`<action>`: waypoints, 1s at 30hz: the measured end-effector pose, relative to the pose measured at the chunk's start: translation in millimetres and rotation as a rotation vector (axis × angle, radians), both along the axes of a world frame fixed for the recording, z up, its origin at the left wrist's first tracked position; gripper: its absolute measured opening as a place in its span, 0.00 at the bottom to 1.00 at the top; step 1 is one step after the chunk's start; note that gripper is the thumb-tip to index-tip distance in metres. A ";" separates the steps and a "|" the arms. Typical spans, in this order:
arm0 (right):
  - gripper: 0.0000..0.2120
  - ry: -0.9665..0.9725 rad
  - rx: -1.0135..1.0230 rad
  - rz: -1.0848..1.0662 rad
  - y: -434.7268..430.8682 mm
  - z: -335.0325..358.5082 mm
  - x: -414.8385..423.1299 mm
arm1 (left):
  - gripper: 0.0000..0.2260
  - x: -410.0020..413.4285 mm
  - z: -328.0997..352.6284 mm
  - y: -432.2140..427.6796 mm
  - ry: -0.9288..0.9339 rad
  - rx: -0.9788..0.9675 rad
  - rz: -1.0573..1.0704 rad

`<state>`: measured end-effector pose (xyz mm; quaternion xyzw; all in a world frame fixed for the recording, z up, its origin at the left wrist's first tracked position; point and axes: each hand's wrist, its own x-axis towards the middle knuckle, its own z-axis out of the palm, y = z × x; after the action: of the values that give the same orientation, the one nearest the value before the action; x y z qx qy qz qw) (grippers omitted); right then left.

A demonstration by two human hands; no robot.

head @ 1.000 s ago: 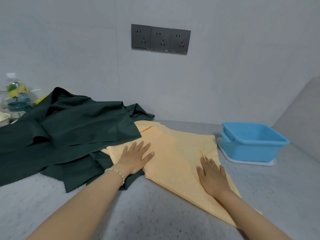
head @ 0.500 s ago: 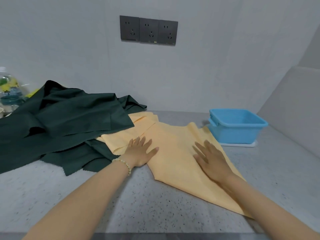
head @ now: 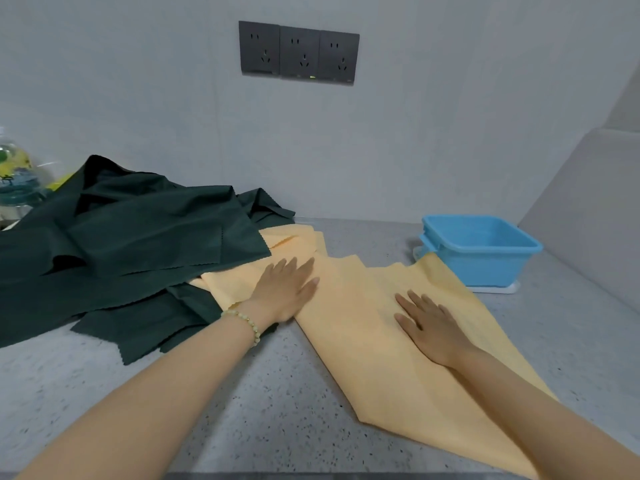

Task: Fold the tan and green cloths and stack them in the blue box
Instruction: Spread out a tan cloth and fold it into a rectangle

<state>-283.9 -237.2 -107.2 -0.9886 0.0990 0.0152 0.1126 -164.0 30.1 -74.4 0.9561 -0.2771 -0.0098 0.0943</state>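
A tan cloth lies spread across the grey counter, its far right corner reaching the blue box. My left hand rests flat on the cloth's left part, fingers straight. Flat on the cloth's middle lies my right hand, fingers spread. A heap of dark green cloths sits to the left and overlaps the tan cloth's far left edge. The blue box stands at the back right and looks empty.
The box stands on a white base. A clear plastic bottle stands at the far left behind the green heap. Wall sockets hang above. A grey side wall rises on the right.
Both hands have slid over the tan cloth, the left one a little to the right. The cloth's right corner now lies up against the blue box.
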 end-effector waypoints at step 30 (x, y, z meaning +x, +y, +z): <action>0.38 -0.924 -0.173 -0.019 92.4 84.6 24.7 | 0.37 -8.4 95.8 25.5 -0.653 -0.692 0.169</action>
<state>-259.2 -144.7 -22.7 -0.8965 0.0483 -0.4359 0.0621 -172.4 55.6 21.4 0.8408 -0.2007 0.3914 0.3156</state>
